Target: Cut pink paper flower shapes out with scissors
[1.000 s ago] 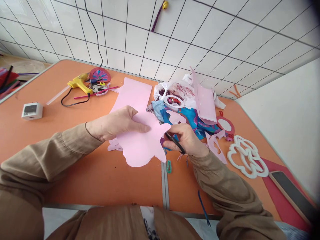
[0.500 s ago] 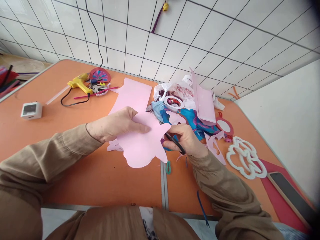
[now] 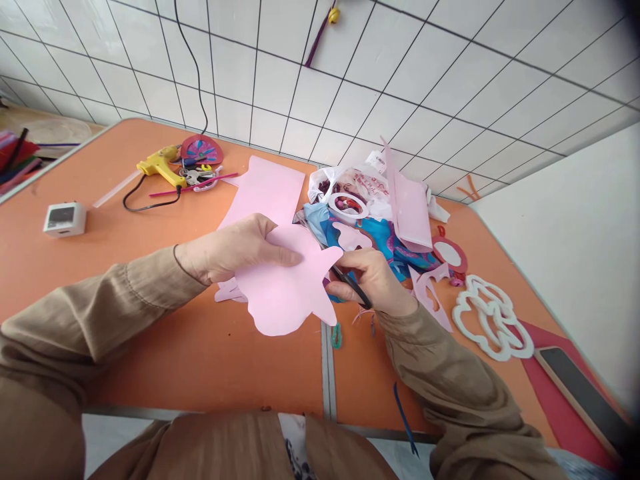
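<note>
Orange tabletop: backed by a white tiled wall, pretty cluttered tbh.
Pink scalloped cutout: held up above the tabletop, pinched between thumb and fingers of the left hand.
Black-handled scissors: gripped in the right hand at the cutout's edge (blades mostly hidden, can't tell if they're spread).
Yellow glue gun: laid toward the back left.

The flat orange surface has 2 panels meeting at a grey metal seam. On it lie a yellow plastic glue gun, a small white boxy device, a flat pink sheet, a small green clip, white cloud-shaped outlines and a flat red sheet.
</note>
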Demonstrator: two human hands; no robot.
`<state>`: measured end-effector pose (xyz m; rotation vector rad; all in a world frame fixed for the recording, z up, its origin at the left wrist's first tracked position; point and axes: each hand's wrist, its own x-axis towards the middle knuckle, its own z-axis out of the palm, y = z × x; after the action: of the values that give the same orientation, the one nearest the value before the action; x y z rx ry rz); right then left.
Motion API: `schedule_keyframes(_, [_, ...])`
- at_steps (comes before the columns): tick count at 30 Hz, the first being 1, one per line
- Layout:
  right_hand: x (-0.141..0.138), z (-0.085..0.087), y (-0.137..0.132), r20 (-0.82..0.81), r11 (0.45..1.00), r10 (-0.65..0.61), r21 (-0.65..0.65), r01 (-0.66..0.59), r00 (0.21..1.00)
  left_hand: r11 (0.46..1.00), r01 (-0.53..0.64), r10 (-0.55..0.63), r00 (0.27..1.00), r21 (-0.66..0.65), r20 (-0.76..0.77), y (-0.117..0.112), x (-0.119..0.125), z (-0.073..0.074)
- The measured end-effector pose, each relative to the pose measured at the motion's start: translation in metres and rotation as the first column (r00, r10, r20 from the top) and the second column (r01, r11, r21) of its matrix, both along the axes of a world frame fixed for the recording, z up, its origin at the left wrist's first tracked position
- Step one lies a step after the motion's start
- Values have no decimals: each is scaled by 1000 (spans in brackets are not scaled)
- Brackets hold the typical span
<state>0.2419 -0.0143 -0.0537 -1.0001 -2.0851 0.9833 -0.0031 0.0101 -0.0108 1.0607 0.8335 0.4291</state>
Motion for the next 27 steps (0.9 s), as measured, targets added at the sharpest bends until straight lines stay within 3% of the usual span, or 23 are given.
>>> schedule_keyframes(5, [0, 2, 0, -10, 1000, 5, 14, -4, 1000, 1000, 10, -10, 999, -9, 39, 3, -1, -7])
schedule_keyframes(13, [3, 1, 0, -2, 998, 39, 56, -38, 999, 1000, 18, -18, 1000, -3, -4, -1, 2, 5])
schedule_keyframes(27, [4, 1, 0, 22, 999, 22, 46, -23, 1000, 997, 64, -64, 998, 39, -4, 3, -2, -5])
